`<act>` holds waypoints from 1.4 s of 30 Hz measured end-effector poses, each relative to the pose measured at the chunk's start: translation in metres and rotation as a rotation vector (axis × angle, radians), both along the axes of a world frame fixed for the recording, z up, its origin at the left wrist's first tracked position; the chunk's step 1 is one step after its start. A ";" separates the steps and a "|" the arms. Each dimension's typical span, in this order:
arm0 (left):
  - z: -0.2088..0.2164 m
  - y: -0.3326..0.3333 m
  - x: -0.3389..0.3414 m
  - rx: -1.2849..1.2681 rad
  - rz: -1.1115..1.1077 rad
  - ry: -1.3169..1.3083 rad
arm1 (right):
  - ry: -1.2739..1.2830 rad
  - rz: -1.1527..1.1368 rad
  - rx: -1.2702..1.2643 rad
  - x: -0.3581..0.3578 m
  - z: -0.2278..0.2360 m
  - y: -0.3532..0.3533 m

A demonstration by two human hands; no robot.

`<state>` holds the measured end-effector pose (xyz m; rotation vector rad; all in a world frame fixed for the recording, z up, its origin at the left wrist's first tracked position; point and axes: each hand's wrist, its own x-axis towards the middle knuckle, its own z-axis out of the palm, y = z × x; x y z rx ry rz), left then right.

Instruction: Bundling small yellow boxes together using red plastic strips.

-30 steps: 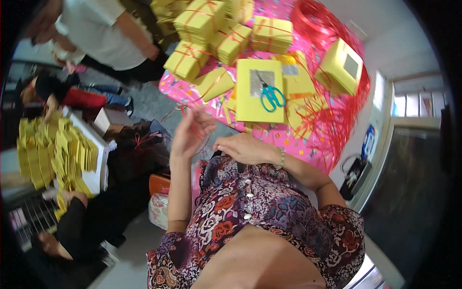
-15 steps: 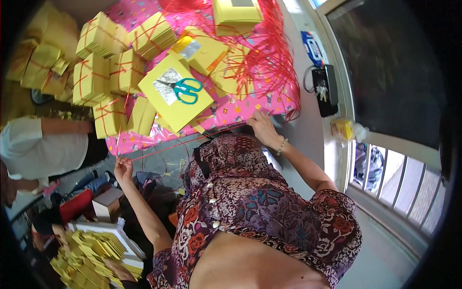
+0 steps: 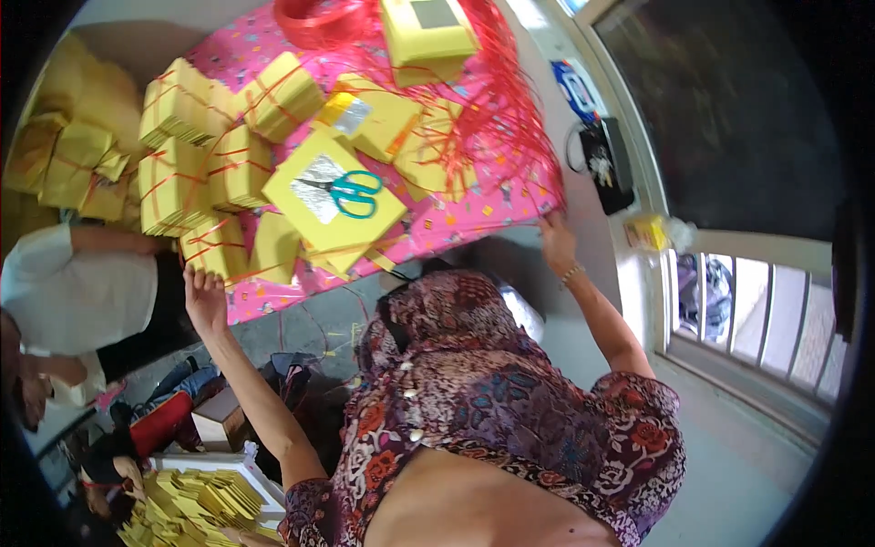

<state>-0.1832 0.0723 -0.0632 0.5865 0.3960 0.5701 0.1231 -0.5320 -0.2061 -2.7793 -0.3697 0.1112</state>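
At middle left the left hand (image 3: 207,303) was curled beside a ribbon-tied yellow bundle (image 3: 215,244), and at centre right the right hand (image 3: 559,248) was by the pink tablecloth (image 3: 444,221), though whether either pinched anything could not be told.

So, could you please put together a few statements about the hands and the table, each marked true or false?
1. The teal-handled scissors lie on a yellow panel with a silver patch. True.
2. The left hand is on the scissors. False: the left hand is close to a yellow bundle tied with red ribbon, at the near left of the table.
3. The right hand is at the near right corner of the table. True.
4. The tablecloth is plain green. False: the tablecloth is pink with small printed pictures.
5. The coil of red ribbon lies on the floor. False: the coil lies on the table, toward the far side.
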 end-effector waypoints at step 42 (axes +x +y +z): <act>-0.179 0.074 -0.177 -0.175 0.579 1.137 | 0.020 0.365 -0.300 0.033 -0.019 0.012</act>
